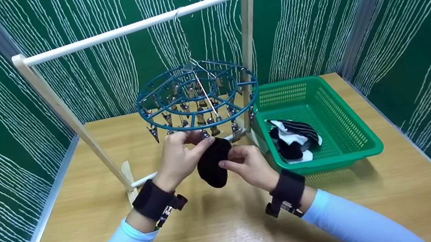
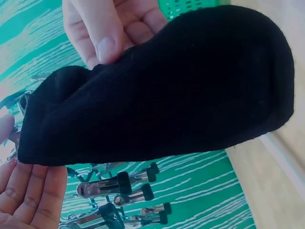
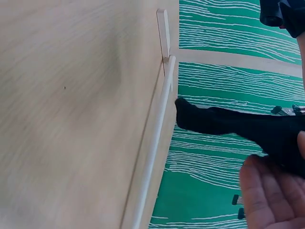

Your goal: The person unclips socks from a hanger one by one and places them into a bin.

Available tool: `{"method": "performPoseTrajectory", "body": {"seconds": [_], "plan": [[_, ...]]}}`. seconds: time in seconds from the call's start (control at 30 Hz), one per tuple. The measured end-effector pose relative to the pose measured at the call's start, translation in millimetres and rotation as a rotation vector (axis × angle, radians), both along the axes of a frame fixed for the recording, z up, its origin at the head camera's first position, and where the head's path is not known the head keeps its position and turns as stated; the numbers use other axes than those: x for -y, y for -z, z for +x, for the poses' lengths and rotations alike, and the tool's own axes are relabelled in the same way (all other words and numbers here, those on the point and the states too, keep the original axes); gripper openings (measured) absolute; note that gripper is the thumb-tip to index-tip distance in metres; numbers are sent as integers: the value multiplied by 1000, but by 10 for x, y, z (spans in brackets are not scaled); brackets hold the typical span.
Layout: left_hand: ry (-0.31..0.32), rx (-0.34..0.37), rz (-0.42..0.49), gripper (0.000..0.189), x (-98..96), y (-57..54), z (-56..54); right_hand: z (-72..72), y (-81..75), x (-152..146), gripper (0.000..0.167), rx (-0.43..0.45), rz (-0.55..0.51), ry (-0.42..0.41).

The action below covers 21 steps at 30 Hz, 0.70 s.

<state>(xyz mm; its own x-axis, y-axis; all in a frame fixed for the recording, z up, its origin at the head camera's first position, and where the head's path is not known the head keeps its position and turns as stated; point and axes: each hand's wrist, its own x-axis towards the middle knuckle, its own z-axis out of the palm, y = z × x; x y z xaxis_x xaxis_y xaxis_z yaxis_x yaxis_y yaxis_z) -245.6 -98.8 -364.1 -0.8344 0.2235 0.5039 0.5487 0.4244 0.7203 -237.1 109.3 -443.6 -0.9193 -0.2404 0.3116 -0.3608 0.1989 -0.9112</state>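
Note:
A black sock (image 1: 215,164) hangs between my two hands just below the front rim of a round blue clip hanger (image 1: 199,127). My left hand (image 1: 178,157) pinches a metal clip (image 1: 204,134) at the sock's upper end, thumb and fingers on either side of it. From the right, my right hand (image 1: 250,166) pinches the sock's edge between thumb and fingers. In the left wrist view the sock (image 2: 190,90) stretches across most of the picture, the right thumb (image 2: 107,47) on its upper edge. Whether the clip bites the cloth is hidden.
The hanger hooks over the white bar (image 1: 132,27) of a wooden-legged rack. More metal clips (image 1: 153,133) dangle around the ring. To the right, a green basket (image 1: 348,120) holds several black, white and striped socks (image 1: 298,133). Green walls with white lines surround the wooden table (image 1: 214,237).

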Motion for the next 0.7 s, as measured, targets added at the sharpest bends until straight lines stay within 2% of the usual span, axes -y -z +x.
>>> {"method": "performPoseTrajectory", "body": {"seconds": [0.17, 0.3, 0.5, 0.7], "plan": [[1, 8, 1, 21, -2, -3, 6, 4, 32, 16, 11, -48, -41, 45], [8, 0, 6, 20, 2, -5, 15, 17, 27, 22, 10, -56, -64, 41], [5, -44, -7, 16, 7, 2, 25, 34, 42, 20, 8, -46, -57, 22], [-10, -71, -15, 13, 23, 13, 15, 51, 79, -10, 10, -57, -5, 14]]}}
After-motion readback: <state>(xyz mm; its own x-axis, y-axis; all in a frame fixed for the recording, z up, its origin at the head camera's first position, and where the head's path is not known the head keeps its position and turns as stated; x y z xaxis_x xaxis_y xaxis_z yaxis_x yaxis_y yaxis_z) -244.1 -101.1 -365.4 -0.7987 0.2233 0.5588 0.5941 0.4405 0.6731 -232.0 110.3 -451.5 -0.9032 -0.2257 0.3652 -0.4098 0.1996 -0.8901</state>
